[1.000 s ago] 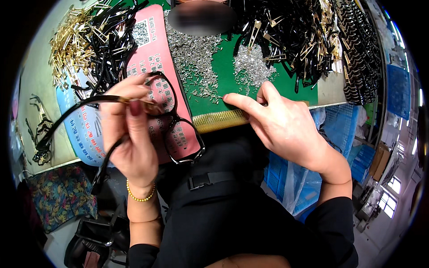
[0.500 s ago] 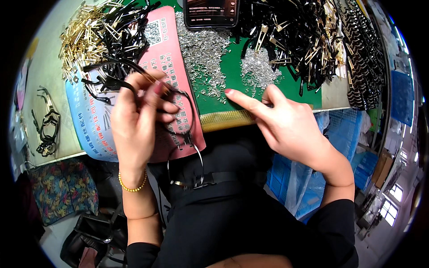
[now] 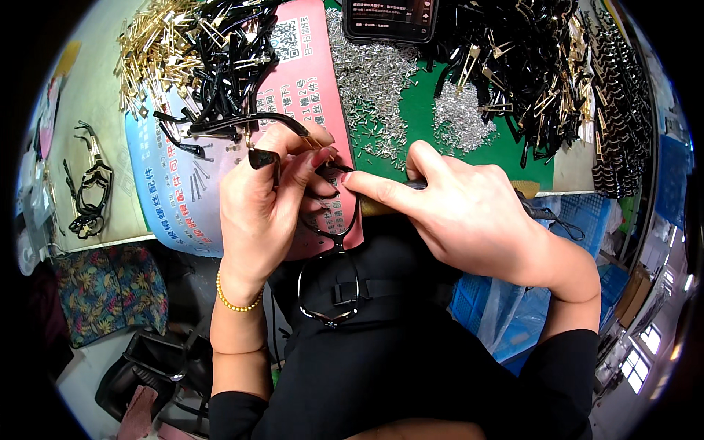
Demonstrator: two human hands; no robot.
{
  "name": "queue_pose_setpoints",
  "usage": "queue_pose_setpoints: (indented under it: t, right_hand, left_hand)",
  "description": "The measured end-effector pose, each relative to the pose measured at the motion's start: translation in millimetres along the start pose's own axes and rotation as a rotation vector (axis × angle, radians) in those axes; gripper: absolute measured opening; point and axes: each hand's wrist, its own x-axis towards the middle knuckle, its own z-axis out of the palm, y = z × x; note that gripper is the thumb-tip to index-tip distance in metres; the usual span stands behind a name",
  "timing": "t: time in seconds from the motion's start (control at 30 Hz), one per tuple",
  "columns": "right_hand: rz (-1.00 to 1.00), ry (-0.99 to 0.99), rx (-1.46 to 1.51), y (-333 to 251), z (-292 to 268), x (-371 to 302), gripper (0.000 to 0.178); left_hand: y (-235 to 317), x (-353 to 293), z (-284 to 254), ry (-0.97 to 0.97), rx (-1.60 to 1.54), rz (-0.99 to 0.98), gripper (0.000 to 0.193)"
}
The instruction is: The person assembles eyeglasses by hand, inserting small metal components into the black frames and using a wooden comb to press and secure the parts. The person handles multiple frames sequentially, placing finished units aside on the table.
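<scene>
My left hand (image 3: 257,209) is closed on a black eyeglass frame (image 3: 339,240), whose rims hang down in front of my dark clothing. The same fingers pinch a black temple arm (image 3: 249,119), with gold at the end near the fingertips. My right hand (image 3: 477,216) has its index finger stretched to the frame's upper end, at the left fingertips. Its other fingers curl round a dark tool (image 3: 541,213), mostly hidden, which shows again behind the wrist near a thin cord. Whether a screw sits at the fingertip is too small to tell.
Gold and black temple arms (image 3: 165,55) heap on a pink and blue printed sheet (image 3: 176,198). Small silver screws (image 3: 378,81) and a smaller silver pile (image 3: 463,121) lie on a green mat (image 3: 422,95). A phone (image 3: 389,18) stands behind; another frame (image 3: 92,187) lies left.
My right index finger has moved left from beside the silver screws to the frame in my left hand. The eyeglass rims have swung into plain view; the camera view has shifted somewhat.
</scene>
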Motion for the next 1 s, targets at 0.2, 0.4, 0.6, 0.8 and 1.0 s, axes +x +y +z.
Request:
queue_pose_setpoints:
  t: [0.2, 0.4, 0.6, 0.8, 1.0]
  right_hand:
    - [0.0, 0.02, 0.008, 1, 3, 0, 0.061]
    - [-0.007, 0.021, 0.034, 2, 2, 1, 0.061]
    - [0.026, 0.096, 0.005, 0, 3, 5, 0.061]
    - [0.027, 0.14, -0.01, -2, 9, 5, 0.06]
    - [0.02, 0.147, -0.025, -3, 11, 6, 0.062]
  left_hand:
    - [-10, 1, 6, 0.04, 0.288, 0.328, 0.041]
    - [8, 2, 7, 0.041, 0.366, 0.088, 0.033]
    - [-1, 2, 7, 0.074, 0.445, 0.202, 0.024]
    - [2, 1, 12, 0.096, 0.239, 0.106, 0.013]
    - [-4, -2, 10, 0.1, 0.31, 0.186, 0.027]
